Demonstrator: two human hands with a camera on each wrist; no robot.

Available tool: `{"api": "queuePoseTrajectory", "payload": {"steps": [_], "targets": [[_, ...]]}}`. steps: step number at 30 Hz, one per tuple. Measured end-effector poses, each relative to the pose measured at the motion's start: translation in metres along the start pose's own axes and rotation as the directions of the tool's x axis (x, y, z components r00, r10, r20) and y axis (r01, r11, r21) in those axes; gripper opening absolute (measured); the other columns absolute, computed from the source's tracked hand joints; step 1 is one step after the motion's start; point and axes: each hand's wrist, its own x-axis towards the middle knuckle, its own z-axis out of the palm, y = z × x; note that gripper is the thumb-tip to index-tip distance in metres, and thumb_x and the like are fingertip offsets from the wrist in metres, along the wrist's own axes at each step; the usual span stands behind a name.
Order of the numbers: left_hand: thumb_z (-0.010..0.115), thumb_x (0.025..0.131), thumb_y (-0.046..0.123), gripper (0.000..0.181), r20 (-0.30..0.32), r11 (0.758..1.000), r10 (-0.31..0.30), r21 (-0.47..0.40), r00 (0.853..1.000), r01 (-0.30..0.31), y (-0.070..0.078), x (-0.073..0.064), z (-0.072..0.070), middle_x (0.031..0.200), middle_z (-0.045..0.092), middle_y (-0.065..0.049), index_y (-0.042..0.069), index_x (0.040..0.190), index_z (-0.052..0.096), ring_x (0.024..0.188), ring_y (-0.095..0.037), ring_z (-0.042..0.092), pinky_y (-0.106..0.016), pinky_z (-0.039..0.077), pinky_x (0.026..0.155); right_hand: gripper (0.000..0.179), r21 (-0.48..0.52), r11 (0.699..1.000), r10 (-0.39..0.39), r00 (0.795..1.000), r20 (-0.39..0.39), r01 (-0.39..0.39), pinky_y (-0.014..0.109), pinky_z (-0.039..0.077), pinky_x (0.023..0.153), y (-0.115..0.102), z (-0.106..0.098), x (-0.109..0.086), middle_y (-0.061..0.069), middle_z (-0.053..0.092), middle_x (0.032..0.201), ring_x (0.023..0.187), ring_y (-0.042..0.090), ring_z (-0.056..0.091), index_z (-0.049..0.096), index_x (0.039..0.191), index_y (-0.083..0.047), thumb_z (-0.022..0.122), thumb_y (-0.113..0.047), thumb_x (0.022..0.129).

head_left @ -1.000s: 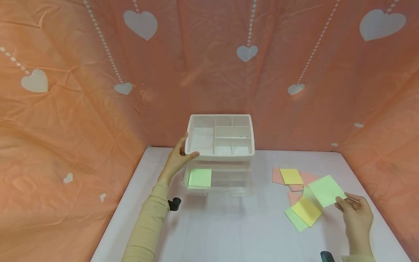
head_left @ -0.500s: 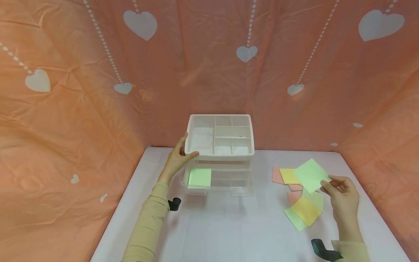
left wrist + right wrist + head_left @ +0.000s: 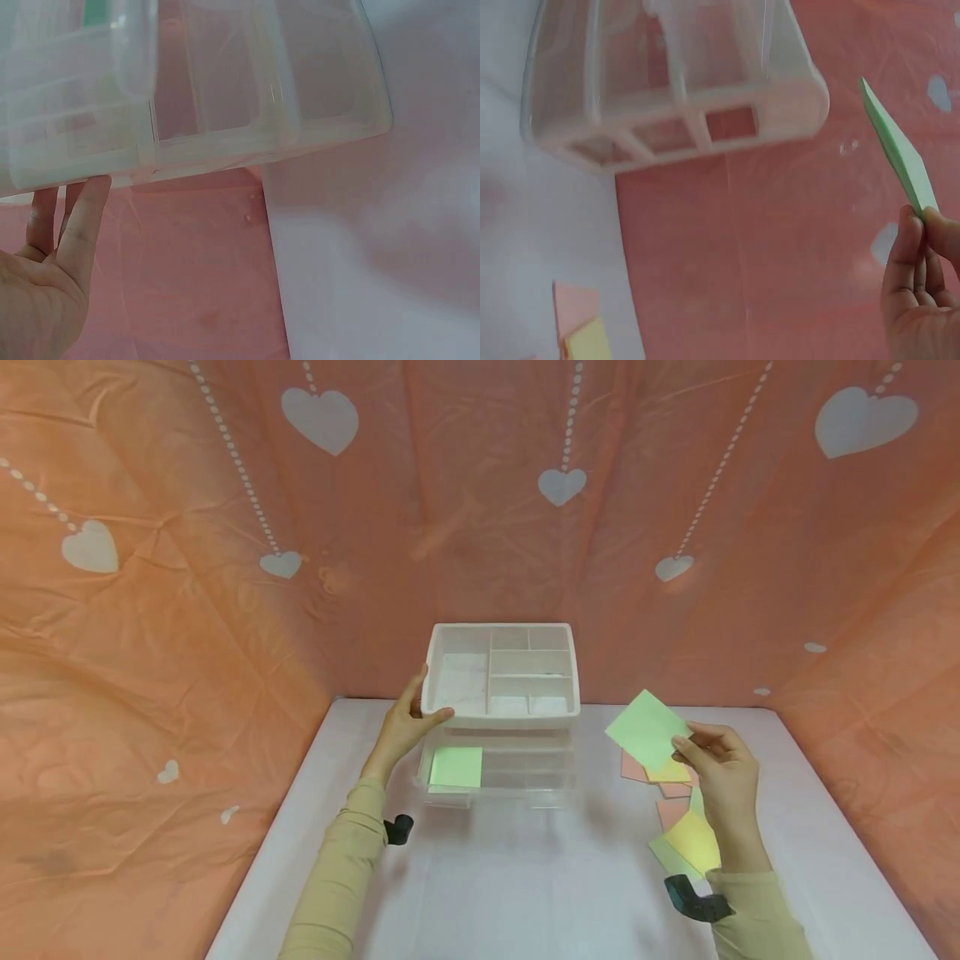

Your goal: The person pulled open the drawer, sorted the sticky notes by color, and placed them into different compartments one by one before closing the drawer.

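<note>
In the head view a plastic drawer organizer [image 3: 459, 720] stands at the back middle, with a white divided tray on top. Its clear upper drawer [image 3: 551, 795] is pulled out and has a green sticky note pad [image 3: 456, 767] in its left part. My left hand [image 3: 401, 731] grips the organizer's left front corner, thumb over the rim and fingers along the side wall. My right hand [image 3: 723, 768] pinches another green sticky note pad [image 3: 647, 729] by one corner, between thumb and fingers. It is raised to the right of the organizer; the right wrist view shows this pad [image 3: 900, 154] nearly edge-on.
Below the raised pad lies a loose pile of pink, yellow [image 3: 693, 839] and green [image 3: 672, 857] sticky note pads, partly hidden by my right hand and forearm. An orange cloth with white hearts [image 3: 562, 487] encloses the white table [image 3: 510, 893] at the back and sides.
My right hand has carried the green sticky note pad leftward and up, from above the pile toward the organizer. My left hand keeps its grip on the organizer's corner.
</note>
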Motion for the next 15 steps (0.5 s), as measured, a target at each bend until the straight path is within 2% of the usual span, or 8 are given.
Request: {"api": "queuePoseTrajectory", "payload": {"steps": [6,11,15], "targets": [[0.072,0.075,0.052,0.086,0.007,1.0,-0.004,0.009,1.0,0.004,-0.002,0.001,0.0,0.076,0.04,-0.001,0.055,0.141,0.016,0.071,-0.016,0.041,-0.028,0.039,0.067,0.015,-0.067,0.997,-0.02,0.994,0.111,0.027,0.019,0.052,0.059,0.003,0.028,0.005,-0.003,0.063,0.071,0.061,0.008,0.06,0.068,0.094,0.0,0.064,0.008,0.082],[0.072,0.075,0.05,0.089,0.002,1.0,0.011,0.003,1.0,-0.011,-0.004,0.002,0.0,0.075,0.038,-0.002,0.044,0.146,0.018,0.07,-0.017,0.039,-0.029,0.038,0.065,0.013,-0.101,0.994,-0.021,0.986,0.166,0.038,0.018,0.052,0.061,0.005,0.048,0.008,-0.005,0.064,0.075,0.062,0.007,0.06,0.068,0.095,0.0,0.064,0.004,0.083],[0.072,0.075,0.05,0.088,0.0,1.0,0.015,0.003,1.0,-0.015,-0.005,0.003,0.0,0.075,0.039,-0.001,0.049,0.144,0.017,0.07,-0.016,0.04,-0.029,0.038,0.065,0.013,-0.13,0.99,-0.021,0.978,0.207,0.049,0.018,0.053,0.062,0.009,0.064,0.007,-0.007,0.067,0.078,0.064,0.006,0.062,0.066,0.096,0.004,0.063,0.004,0.084]]}}
